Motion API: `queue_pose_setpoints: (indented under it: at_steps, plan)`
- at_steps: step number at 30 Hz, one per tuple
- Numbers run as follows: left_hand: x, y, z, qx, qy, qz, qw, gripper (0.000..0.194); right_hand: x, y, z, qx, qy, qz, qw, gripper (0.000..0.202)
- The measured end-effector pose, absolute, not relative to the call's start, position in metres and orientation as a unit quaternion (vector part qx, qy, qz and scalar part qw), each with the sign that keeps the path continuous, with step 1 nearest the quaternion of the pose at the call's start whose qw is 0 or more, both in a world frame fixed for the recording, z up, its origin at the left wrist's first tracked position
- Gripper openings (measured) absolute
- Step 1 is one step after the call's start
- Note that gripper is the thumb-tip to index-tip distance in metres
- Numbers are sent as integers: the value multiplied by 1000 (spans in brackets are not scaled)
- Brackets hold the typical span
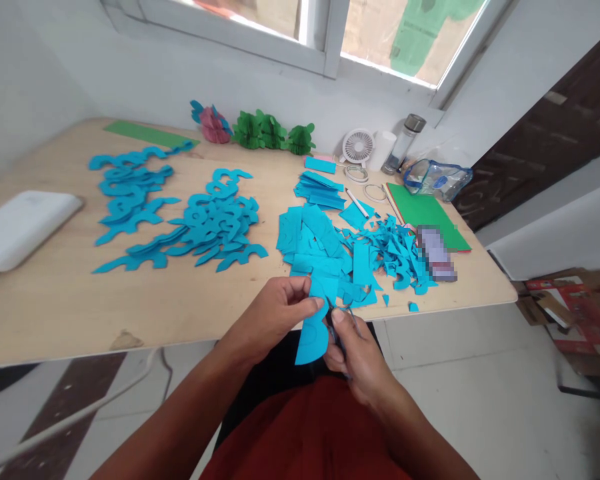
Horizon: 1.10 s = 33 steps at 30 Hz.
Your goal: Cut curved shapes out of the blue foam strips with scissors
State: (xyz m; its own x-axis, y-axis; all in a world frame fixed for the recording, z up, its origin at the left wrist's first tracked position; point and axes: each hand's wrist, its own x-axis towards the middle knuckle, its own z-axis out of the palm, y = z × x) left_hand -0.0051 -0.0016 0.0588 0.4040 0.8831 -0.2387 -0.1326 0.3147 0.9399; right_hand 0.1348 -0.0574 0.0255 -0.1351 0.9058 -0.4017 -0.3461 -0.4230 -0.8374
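Observation:
My left hand [280, 310] pinches a blue paper piece [313, 337] by its upper edge, just in front of the table's near edge. My right hand [355, 350] grips small scissors [344, 312] whose blades meet the paper's right side. A heap of blue paper pieces and offcuts [340, 250] lies on the wooden table [55, 293] just beyond my hands. Two spreads of cut blue curved shapes lie further left, one in the middle [210, 223] and one at the far left [127, 190].
A white flat object [20, 227] sits at the left edge. Green sheets [427, 213], a blurred phone [435, 253], tape rolls [375, 193], a small fan [359, 145], a bottle [405, 140] and a clear pouch [437, 179] crowd the right back. Paper decorations [260, 130] line the wall.

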Motion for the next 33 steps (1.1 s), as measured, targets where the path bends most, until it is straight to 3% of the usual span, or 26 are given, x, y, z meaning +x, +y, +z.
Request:
queue_pose_setpoints:
  at_steps: [13, 21, 33]
  plan:
    - [-7, 3, 57, 457, 387, 361, 715, 7, 131, -55, 24, -428, -216, 750, 456, 43]
    - [-8, 5, 57, 456, 388, 348, 722, 8, 130, -54, 22, -465, -254, 703, 475, 44]
    - [-10, 7, 54, 455, 378, 343, 729, 5, 129, -53, 23, -438, -228, 735, 464, 43]
